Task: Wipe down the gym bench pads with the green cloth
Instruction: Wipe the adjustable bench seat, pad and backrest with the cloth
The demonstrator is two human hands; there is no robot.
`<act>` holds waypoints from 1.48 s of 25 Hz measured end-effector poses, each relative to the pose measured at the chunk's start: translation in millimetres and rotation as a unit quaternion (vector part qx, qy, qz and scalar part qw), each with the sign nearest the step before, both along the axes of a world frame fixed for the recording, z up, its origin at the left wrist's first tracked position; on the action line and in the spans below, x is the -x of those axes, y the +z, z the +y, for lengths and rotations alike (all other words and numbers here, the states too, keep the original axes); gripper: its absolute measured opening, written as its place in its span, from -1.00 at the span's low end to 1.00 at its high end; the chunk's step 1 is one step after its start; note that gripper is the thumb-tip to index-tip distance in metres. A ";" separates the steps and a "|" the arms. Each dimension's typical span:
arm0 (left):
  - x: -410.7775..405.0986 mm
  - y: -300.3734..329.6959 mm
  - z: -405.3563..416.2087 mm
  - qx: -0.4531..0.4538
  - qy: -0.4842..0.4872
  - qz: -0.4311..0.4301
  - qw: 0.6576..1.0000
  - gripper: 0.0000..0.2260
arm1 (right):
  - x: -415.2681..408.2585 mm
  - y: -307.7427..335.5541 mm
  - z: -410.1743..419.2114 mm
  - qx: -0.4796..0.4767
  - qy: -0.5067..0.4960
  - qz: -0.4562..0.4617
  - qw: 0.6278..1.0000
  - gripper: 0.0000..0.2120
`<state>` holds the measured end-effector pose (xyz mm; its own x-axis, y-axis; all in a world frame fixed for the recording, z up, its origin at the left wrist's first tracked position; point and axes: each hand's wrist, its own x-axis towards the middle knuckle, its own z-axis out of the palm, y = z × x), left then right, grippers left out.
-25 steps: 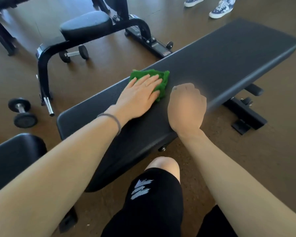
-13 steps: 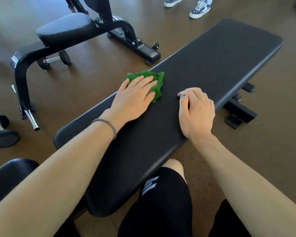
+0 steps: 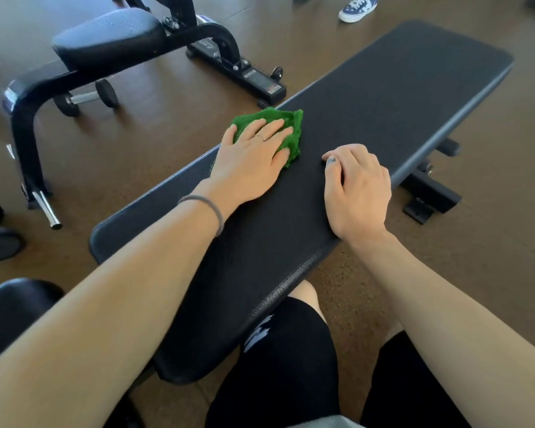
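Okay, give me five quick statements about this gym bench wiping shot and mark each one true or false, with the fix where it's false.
1. The left hand presses flat on the green cloth. True.
2. The cloth lies at the far end of the bench pad. False: it lies about midway along the pad, by its left edge.
3. The right hand rests on the pad and holds no cloth. True.
4. The right hand overlaps the cloth. False: bare pad shows between them.
5. A dumbbell lies on the pad. False: it lies on the floor under the other bench.
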<state>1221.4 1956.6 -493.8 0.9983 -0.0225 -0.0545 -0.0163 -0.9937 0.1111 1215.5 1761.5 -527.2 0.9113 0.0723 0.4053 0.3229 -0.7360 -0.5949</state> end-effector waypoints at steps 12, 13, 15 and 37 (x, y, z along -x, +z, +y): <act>6.5 0.7 -10.4 -0.012 -0.058 0.000 0.998 -0.53 | -2.0 0.5 -1.0 -0.043 -0.003 0.013 0.999 -0.60; -4.2 0.5 -16.1 -0.007 -0.040 0.008 0.999 -0.53 | -1.5 0.0 -1.1 -0.050 -0.003 0.011 0.999 -0.59; 16.5 -2.5 -27.7 -0.008 -0.054 -0.008 0.998 -0.51 | -0.1 -2.1 -0.6 -0.072 -0.007 0.005 0.997 -0.57; -29.5 -0.8 -104.3 -0.008 -0.127 -0.002 0.992 -0.51 | -92.4 -2.3 -85.0 -0.024 -0.027 0.018 0.999 -0.48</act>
